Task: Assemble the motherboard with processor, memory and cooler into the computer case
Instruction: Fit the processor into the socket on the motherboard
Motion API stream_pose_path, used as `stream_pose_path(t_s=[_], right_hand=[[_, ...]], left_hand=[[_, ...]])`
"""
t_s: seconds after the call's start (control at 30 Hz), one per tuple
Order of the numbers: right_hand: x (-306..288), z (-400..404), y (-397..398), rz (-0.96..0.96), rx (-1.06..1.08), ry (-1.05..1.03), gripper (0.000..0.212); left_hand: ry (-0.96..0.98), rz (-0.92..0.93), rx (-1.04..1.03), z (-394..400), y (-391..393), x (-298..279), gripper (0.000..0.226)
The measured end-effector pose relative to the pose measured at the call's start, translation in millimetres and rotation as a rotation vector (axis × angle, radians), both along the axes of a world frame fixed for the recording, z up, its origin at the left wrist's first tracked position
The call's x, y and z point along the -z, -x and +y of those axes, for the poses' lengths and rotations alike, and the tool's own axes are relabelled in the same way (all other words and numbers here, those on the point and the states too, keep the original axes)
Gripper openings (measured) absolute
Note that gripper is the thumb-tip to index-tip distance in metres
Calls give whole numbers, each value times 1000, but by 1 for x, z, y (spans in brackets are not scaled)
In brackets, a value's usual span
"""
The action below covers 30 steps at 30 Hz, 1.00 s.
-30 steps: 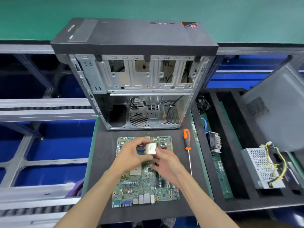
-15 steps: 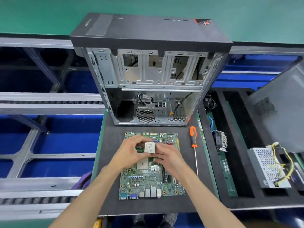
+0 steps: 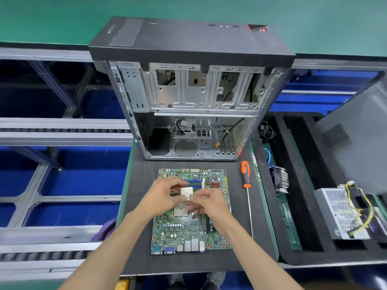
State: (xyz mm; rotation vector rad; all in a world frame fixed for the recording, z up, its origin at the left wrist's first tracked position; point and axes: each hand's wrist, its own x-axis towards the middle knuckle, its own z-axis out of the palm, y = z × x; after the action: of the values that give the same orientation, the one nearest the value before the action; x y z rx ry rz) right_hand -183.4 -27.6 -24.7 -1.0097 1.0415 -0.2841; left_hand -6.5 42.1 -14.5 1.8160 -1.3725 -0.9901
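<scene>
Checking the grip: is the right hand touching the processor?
Touching. The head view shows the right hand pinching the processor at its lower right edge.

You have an orange-handled screwdriver (image 3: 246,181) lying on the dark surface (image 3: 142,206), its shaft pointing toward you. To your right a black foam tray (image 3: 301,185) holds a perforated metal power supply (image 3: 341,212) with yellow wires (image 3: 360,206). A grey side panel (image 3: 354,143) leans above it. On your left run roller conveyor rails (image 3: 62,130) over blue bins (image 3: 83,176)

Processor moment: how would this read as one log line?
step: seating processor | left hand + right hand: holding it | above motherboard socket | case: empty
</scene>
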Motion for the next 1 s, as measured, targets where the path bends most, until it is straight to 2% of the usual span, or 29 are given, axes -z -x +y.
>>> stream_pose_path(t_s=[0.13,0.37,0.43,0.5,0.53,0.6,0.73,0.87,1.0], right_hand=[[-1,1,0,3,-12,-21,15],[-2,0,4,32,-85,18,10],[4,-1,10,177,-119,285,9],[12,-2,19,351,-219,722,9],[15,-1,22,376,-305,900,11],[24,2,25,385,-485,1087,28],[35,4,25,472,-645,1201,53],[33,1,23,498,-699,1238,59],[32,2,21,515,-702,1273,56]], left_hand=[[18,-228,110,-1,2,-3,52],[26,-455,146,3,-3,1,44],[-9,-495,104,8,-9,3,44],[-54,-500,81,12,-15,6,44],[-74,-497,85,14,-16,8,44],[-104,-493,112,16,-16,9,44],[-121,-490,158,16,-10,14,42],[-127,-500,176,15,-7,20,43],[-134,-509,165,16,-6,22,43]])
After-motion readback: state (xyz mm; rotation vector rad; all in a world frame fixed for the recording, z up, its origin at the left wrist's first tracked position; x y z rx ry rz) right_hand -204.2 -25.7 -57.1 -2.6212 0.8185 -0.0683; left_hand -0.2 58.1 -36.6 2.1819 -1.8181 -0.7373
